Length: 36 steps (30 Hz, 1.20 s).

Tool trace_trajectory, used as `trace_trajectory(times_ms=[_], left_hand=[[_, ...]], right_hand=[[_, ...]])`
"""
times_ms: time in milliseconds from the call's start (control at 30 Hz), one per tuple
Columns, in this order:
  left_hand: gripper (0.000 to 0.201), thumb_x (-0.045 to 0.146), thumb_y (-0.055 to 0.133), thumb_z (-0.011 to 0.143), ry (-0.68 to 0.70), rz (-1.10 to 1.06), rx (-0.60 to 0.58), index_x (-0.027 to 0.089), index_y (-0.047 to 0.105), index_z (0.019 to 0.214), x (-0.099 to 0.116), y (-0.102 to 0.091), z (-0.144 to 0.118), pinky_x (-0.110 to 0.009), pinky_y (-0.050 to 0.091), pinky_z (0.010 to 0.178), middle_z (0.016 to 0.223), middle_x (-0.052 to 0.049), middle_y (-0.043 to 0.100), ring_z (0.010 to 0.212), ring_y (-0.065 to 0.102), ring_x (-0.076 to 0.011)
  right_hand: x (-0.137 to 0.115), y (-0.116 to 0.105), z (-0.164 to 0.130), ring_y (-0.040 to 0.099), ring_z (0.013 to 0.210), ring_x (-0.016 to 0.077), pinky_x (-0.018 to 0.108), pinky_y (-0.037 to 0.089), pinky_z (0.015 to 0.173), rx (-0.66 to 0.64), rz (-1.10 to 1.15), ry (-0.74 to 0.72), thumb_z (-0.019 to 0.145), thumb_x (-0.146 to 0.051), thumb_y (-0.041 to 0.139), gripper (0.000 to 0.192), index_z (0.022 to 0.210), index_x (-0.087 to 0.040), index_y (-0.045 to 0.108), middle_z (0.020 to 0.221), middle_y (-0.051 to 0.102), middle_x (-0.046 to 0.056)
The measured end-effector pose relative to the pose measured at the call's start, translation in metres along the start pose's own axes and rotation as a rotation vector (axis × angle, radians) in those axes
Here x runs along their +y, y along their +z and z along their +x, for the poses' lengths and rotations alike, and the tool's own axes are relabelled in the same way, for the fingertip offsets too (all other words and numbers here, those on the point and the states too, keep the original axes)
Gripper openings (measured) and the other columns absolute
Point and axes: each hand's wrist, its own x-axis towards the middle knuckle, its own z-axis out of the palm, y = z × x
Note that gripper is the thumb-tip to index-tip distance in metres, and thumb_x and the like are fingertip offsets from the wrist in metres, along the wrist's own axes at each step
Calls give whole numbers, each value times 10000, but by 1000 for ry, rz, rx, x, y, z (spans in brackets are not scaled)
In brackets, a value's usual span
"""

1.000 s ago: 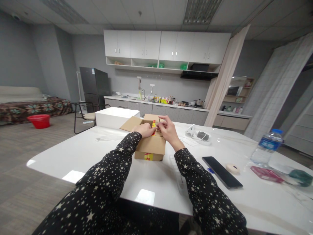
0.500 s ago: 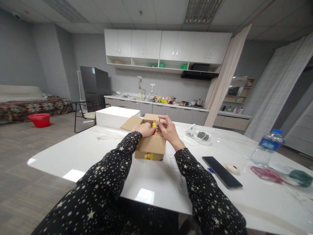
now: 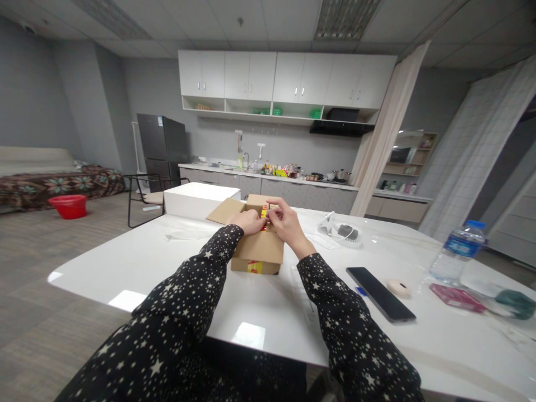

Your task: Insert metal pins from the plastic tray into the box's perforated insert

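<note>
A small brown cardboard box (image 3: 260, 250) with red and yellow tape stands on the white table (image 3: 167, 262) in front of me. Its left flap is folded out. My left hand (image 3: 248, 221) rests on the top of the box, fingers curled over the taped seam. My right hand (image 3: 283, 220) meets it from the right, fingertips pinching at the red and yellow strip on the box top. What lies between the fingers is too small to make out. Both sleeves are black with white stars.
Right of the box lie a white device (image 3: 342, 231), a black phone (image 3: 380, 294), a small pale round item (image 3: 398, 288), a water bottle (image 3: 456, 251) and a pink packet (image 3: 455, 297). A white box (image 3: 196, 200) sits behind. A chair (image 3: 144, 196) and kitchen counter stand beyond.
My right hand has shifted slightly left and closed tighter over the box top. The left hand and box stay in place.
</note>
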Motion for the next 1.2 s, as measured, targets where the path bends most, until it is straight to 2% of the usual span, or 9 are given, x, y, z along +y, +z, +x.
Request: trace_trajectory(times_ms=[233, 733, 1067, 1200], left_hand=[[624, 695, 360, 887, -37, 48, -41, 206, 744, 941, 2, -3, -2, -443, 504, 951, 1168, -157, 739, 1101, 679, -349], [579, 633, 366, 907, -25, 57, -48, 205, 756, 888, 4, -5, -5, -435, 516, 938, 1153, -153, 746, 1090, 687, -350], [641, 686, 352, 894, -28, 61, -48, 190, 750, 981, 3, -3, -3, -430, 508, 946, 1173, -173, 737, 1101, 680, -352], [603, 653, 363, 900, -29, 57, -54, 198, 753, 967, 3, -4, -3, -426, 502, 961, 1198, -164, 730, 1109, 677, -340]], right_hand=[[4, -2, 0, 710, 717, 186, 332, 567, 730, 59, 38, 45, 862, -254, 561, 270, 1130, -233, 589, 765, 724, -2], [11, -1, 0, 707, 691, 173, 313, 572, 690, 60, 129, 106, 858, -280, 575, 293, 1146, -227, 568, 752, 708, -6], [4, -3, -1, 721, 730, 180, 335, 575, 749, 15, 14, 46, 877, -244, 559, 271, 1145, -234, 597, 816, 742, 13], [6, -2, -1, 709, 696, 182, 331, 575, 719, 41, 44, 68, 868, -243, 563, 272, 1138, -225, 587, 752, 725, 0]])
